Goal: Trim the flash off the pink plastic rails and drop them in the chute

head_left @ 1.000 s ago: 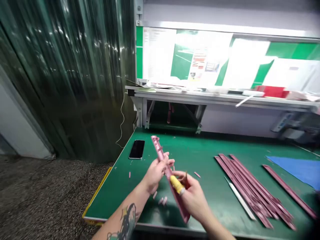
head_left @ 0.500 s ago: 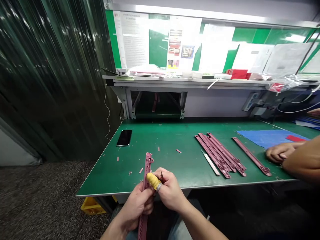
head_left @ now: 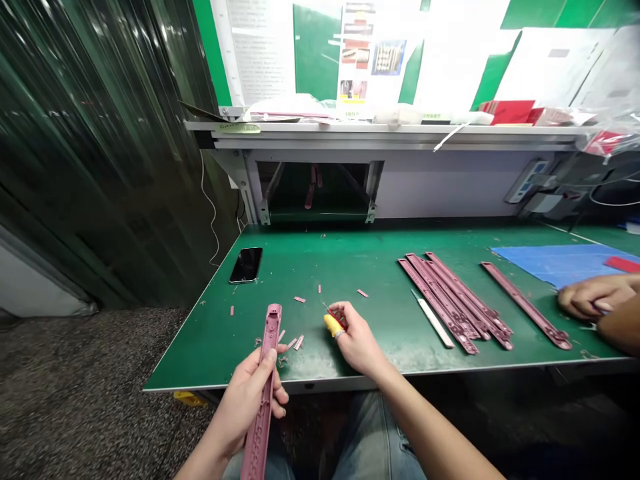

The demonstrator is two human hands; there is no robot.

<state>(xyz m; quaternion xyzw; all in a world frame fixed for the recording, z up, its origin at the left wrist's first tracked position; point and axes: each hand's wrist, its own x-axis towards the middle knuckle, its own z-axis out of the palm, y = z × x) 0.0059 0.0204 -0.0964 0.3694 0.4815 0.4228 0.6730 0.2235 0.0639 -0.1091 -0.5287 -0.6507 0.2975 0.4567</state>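
Note:
A long pink plastic strip (head_left: 263, 407) is gripped in my left hand (head_left: 250, 393), its upper end pointing away over the table's front edge. My right hand (head_left: 357, 339), with yellow wrapping (head_left: 333, 326) on one digit, is closed around a small red-handled tool (head_left: 336, 316) with a thin tip. The tool is apart from the strip. Small pink scraps (head_left: 299, 343) lie on the green table just right of the held strip. To the right of my right hand are a white-handled knife (head_left: 434, 321) and a pile of several similar pink strips (head_left: 450, 300).
A phone (head_left: 247, 265) lies at the table's left side. One separate pink strip (head_left: 525, 304) is right of the pile, near a blue sheet (head_left: 555, 263). Another person's hand (head_left: 600, 297) rests at the far right. A loaded shelf (head_left: 400, 137) spans the back.
My right hand has moved away from the strip, rightward and forward with the tool. My left hand has shifted left with the strip, which now shows a different end. More scraps lie on the table.

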